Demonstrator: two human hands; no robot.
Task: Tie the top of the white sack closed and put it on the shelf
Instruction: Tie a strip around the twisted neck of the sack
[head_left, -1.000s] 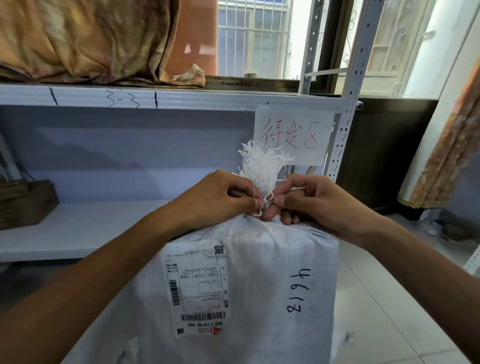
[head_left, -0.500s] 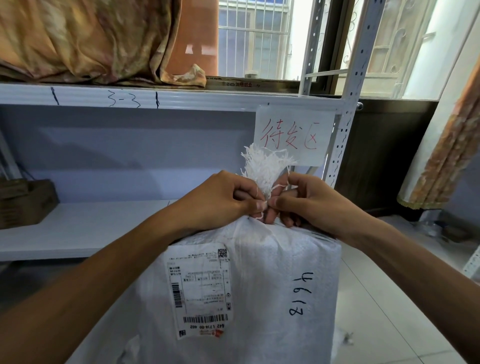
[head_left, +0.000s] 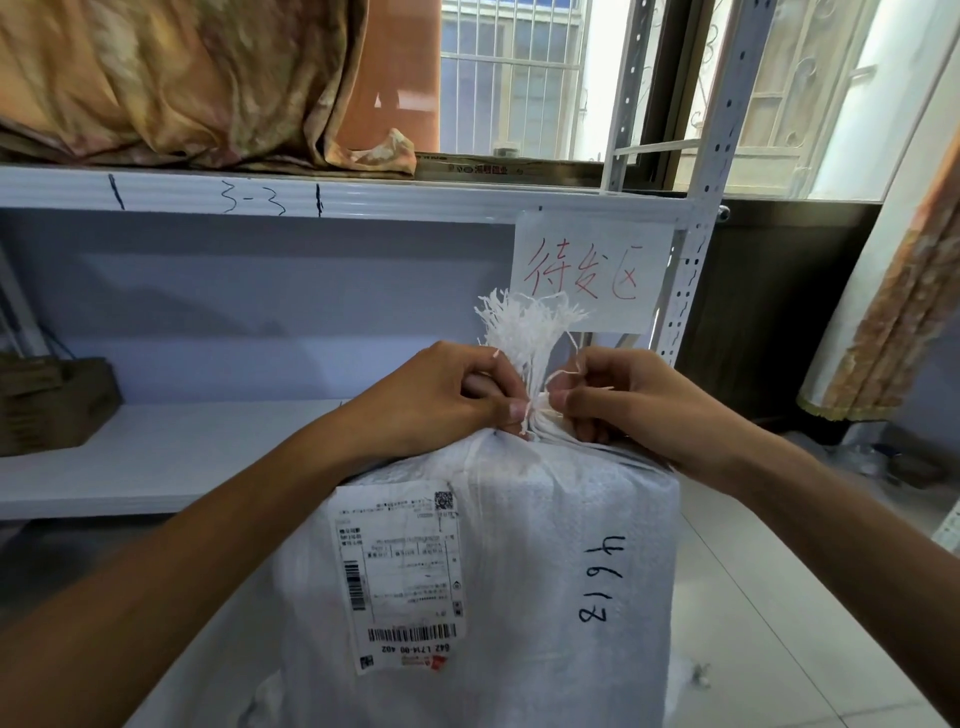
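White sack (head_left: 519, 571) stands upright before the shelf (head_left: 171, 452), frayed neck (head_left: 524, 332) vertical btwn both hands — left hand (head_left: 447, 400) and right hand (head_left: 618, 405) fingers pinched on thin tie string (head_left: 540, 413) at neck; shelf lies behind-left.

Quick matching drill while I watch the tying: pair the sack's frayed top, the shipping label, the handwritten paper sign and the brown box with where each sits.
Things:
1. frayed top
2. shipping label
3. paper sign
4. brown box

Places:
A. at the far left of the lower shelf
B. stuck on the front of the white sack
C. hanging from the upper shelf edge by the upright
D. sticking up between the left hand and the right hand

Pairs: 1-D, 2-B, 3-C, 4-A
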